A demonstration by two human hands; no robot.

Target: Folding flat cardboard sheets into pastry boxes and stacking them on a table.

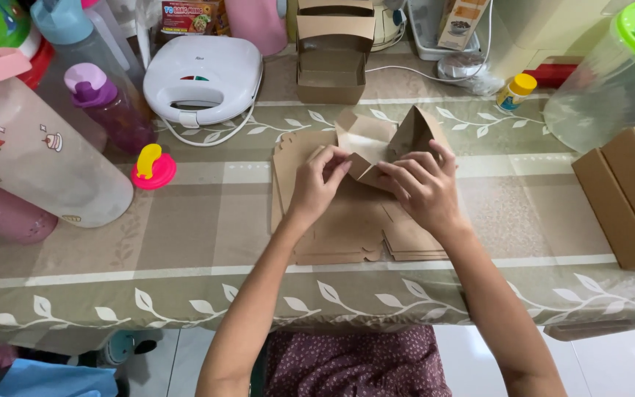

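Observation:
A flat brown cardboard box blank (365, 136) lies on top of a stack of the same blanks (347, 235) at the middle of the table. My left hand (317, 184) pinches a flap of the top blank near its centre. My right hand (424, 187) grips the neighbouring flap, and the far-right flap stands raised behind its fingers. Both hands meet at the fold.
Folded brown boxes (334, 51) are stacked at the back. A white sandwich maker (203, 77) sits back left, with bottles (108, 103) and a pink lid (153, 169) beside it. A cardboard box (630, 195) stands at the right, under a clear jar (615, 81). The tablecloth (185, 242) has a leaf pattern.

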